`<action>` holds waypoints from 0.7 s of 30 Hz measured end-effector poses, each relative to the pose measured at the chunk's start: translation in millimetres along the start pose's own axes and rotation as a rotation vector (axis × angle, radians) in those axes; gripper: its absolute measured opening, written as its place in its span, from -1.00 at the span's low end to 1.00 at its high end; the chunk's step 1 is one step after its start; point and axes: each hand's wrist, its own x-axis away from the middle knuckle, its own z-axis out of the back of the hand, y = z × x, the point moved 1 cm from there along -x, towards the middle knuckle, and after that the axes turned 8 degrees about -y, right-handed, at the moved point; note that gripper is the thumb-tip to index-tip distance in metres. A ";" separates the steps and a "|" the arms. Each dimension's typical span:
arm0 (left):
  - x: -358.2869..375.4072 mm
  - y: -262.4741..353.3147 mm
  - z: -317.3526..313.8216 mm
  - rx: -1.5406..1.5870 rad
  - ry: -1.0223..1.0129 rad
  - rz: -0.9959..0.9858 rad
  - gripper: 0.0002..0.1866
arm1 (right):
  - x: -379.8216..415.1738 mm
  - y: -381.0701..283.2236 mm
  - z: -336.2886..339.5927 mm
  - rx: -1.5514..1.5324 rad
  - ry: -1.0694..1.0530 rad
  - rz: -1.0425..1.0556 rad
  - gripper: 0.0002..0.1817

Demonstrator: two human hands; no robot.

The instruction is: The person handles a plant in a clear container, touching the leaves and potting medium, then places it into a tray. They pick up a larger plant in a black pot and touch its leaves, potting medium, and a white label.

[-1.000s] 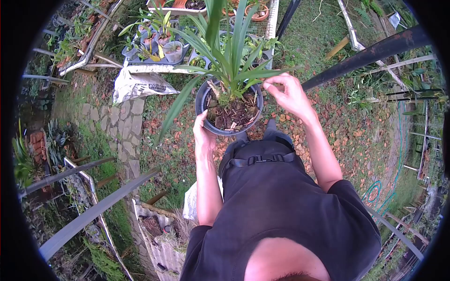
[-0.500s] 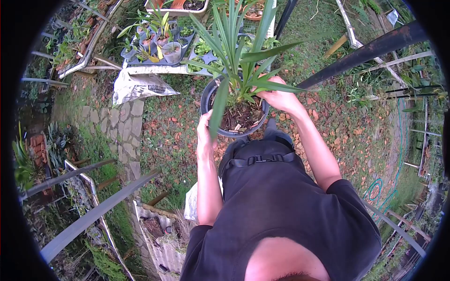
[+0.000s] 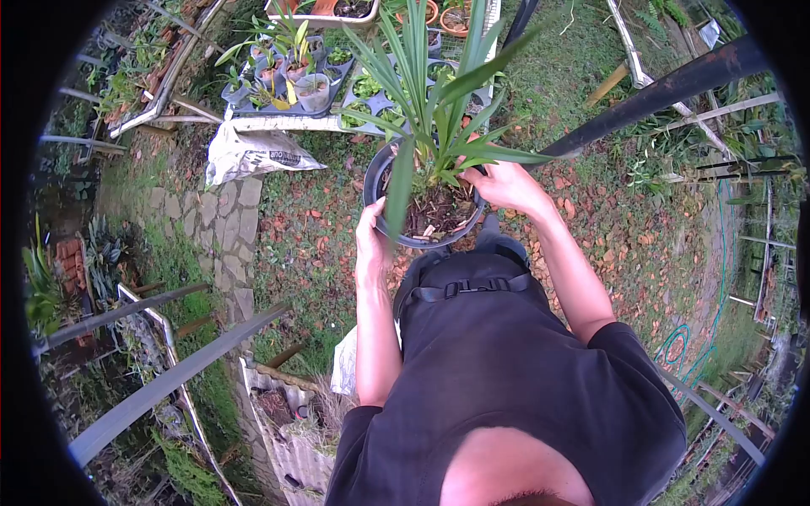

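Note:
A round black plant pot (image 3: 376, 179) is held up in front of my body, with dark soil and bark bits (image 3: 429, 221) inside. From it grows a plant with long strap-like green leaves (image 3: 416, 76), one bending down over the near left rim. My left hand (image 3: 371, 232) grips the pot's left side, the fingers partly hidden behind it and under that leaf. On the right, my right hand (image 3: 509, 185) is closed over the rim with its fingertips at the leaf bases. Leaves partly cover those fingers.
Ahead stands a white-edged bench (image 3: 283, 124) with trays of small potted plants (image 3: 312, 93). A white sack (image 3: 257, 156) lies against it. Stone paving (image 3: 224, 219) and reddish chips (image 3: 582, 244) cover the ground. A dark pole (image 3: 641, 97) slants in from the right; a green hose (image 3: 675, 344) lies beyond.
Both hands keep their hold on the pot. The right hand's fingers shift slightly by the leaf bases, and the upper leaves sway a little. The view moves slightly.

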 end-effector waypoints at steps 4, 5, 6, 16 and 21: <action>-0.8 1.5 -1.6 0.011 0.050 -0.005 -0.65 | -0.6 25.0 1.0 0.112 0.080 0.097 -0.76; 0.6 3.8 -2.4 0.027 0.033 0.006 -0.65 | 0.5 22.8 6.2 0.068 0.069 0.068 -0.76; -1.8 1.1 2.6 0.030 0.028 -0.004 -0.61 | 2.2 19.8 12.6 0.022 0.059 0.038 -0.77; 14.6 27.4 -4.0 0.155 -0.049 0.060 -0.49 | 37.7 2.8 59.7 0.400 0.265 -0.104 -0.85; 5.4 25.1 2.7 0.183 -0.071 0.041 -0.49 | 14.0 -8.6 30.5 -0.102 0.159 0.134 -0.77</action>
